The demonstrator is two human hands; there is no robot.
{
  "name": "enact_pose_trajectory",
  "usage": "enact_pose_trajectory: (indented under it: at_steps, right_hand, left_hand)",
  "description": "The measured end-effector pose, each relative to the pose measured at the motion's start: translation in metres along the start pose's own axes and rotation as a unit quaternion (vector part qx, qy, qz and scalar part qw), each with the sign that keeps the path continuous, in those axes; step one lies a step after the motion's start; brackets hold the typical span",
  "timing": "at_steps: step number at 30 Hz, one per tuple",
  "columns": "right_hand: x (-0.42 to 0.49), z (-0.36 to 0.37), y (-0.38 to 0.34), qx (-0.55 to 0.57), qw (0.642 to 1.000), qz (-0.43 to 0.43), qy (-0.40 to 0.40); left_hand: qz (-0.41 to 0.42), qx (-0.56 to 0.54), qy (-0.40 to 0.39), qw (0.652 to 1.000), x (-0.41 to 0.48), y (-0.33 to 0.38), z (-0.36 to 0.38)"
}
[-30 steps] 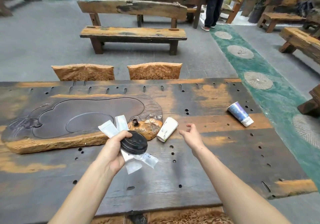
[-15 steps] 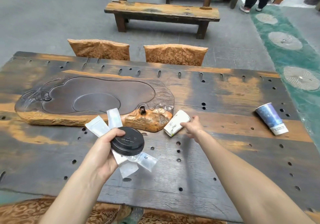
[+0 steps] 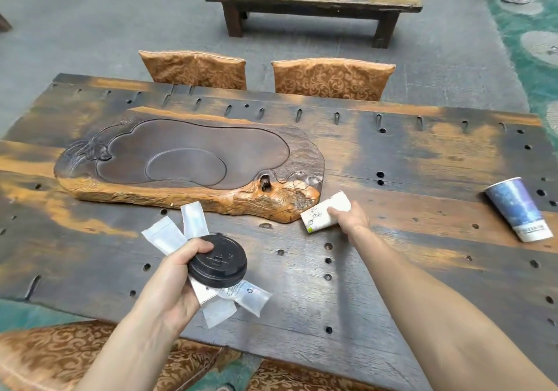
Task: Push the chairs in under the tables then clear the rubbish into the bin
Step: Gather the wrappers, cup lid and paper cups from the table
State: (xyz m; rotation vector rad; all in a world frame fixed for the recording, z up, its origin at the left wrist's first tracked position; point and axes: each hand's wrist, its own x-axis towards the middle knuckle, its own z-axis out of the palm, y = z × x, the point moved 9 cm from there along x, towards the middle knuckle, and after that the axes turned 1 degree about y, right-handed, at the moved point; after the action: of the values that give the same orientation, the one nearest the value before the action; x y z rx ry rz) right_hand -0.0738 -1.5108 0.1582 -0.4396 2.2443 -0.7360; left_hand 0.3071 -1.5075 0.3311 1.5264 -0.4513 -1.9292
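While left hand (image 3: 169, 285) grips lid (image 3: 218, 260), cup (image 3: 324, 211) print unreadable.

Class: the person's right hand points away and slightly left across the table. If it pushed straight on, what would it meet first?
The right hand already touches the white cup; beyond it, probably the carved wooden tray.
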Motion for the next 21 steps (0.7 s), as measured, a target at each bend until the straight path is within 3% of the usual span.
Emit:
enact_pose_trajectory:
  at_steps: [4, 11, 21]
  right_hand:
    - [-0.008, -0.006, 0.014, 0.094, 0.995, 0.021, -0.007]
    - [-0.069, -0.051, 0.052, 0.163, 0.987, 0.008, -0.004]
    - [-0.251, -0.156, 0.109, 0.181, 0.977, -0.086, 0.075]
  left_hand:
    - [0.0, 0.013, -0.001, 1.0, -0.007, -0.002, 0.004]
    - [0.015, 0.048, -0.025, 0.998, -0.031, 0.007, 0.027]
    - [0.015, 0.088, -0.16, 0.983, -0.111, -0.022, 0.098]
